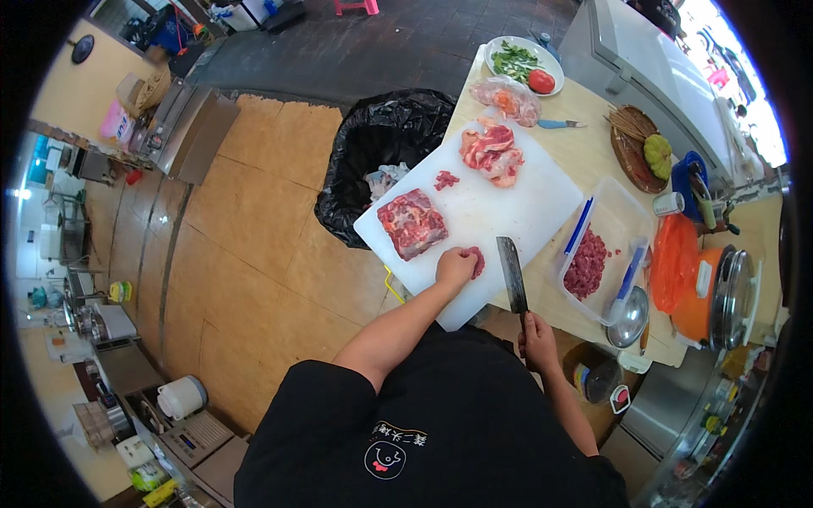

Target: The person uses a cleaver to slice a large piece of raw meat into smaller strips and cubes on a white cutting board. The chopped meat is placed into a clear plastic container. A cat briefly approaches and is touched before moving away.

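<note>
My left hand (455,269) rests on a small piece of red meat (476,263) near the close end of the white cutting board (540,171). My right hand (538,341) grips the handle of a cleaver (512,273), its blade pointing away from me over the board's right edge. A large block of raw meat (413,224) lies left on the board, with small meat scraps (446,180) beyond it. Fatty trimmings (491,153) are heaped at the far end. Cut meat pieces (585,264) sit in a clear plastic container (610,206) to the right.
A bin with a black liner (336,184) stands left of the board. Beyond the board are a bagged item (508,100), a blue-handled knife (561,124) and a plate (494,63) with greens and a tomato. Rightward are a wicker basket (625,166), a metal bowl (630,317) and an orange pot (696,298).
</note>
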Demonstrator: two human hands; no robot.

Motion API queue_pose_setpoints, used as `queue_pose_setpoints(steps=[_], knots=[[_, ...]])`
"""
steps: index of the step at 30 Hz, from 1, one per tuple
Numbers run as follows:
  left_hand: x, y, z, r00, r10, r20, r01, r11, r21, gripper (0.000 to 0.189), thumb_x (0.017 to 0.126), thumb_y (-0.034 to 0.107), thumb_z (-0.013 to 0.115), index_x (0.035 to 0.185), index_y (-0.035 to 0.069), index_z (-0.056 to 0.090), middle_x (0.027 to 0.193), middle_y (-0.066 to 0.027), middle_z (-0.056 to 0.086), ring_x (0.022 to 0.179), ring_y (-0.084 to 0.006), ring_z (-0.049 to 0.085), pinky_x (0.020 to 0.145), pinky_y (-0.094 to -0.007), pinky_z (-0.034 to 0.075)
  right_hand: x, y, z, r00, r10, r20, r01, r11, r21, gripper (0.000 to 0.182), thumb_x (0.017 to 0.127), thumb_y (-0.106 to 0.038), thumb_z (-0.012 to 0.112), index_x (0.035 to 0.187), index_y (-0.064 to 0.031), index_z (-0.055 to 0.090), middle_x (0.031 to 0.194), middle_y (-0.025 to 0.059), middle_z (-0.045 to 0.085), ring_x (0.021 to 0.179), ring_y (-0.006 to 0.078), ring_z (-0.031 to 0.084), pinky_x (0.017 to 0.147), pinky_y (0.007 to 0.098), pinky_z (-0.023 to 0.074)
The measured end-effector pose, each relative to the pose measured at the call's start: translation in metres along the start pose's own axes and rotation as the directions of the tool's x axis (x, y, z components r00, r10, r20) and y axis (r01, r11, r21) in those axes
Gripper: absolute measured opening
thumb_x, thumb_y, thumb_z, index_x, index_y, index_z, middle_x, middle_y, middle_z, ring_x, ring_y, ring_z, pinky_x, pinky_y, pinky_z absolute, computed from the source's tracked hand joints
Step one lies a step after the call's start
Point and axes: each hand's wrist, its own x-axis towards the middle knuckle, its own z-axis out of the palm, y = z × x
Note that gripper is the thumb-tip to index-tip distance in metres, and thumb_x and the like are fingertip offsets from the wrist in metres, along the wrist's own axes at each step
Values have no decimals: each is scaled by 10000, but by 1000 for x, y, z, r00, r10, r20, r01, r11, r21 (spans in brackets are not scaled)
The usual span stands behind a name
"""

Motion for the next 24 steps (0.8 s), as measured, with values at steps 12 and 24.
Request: queue_pose_setpoints(steps=[12,24], knots=[[15,-39,-13,999,37,-36,-37,999,3,256,916,268,665,973,21,697,697,-110,655,577,-223,616,551,-356,495,-1,-18,9,1000,5,-30,-6,999,-47,346,1065,-379,469,1109,-62,601,634,4,490,499,103,448,451,270,376],[22,18,5,999,4,45,-24,892,452,299,748,262,757,892,9,693,820,-174,711,790,-302,694,716,-401,533,1,5,-4,994,-63,-86,47,983,-178,413,1024,-384,533,1202,-35,661,717,124,647,665,210,640,663,347,502]])
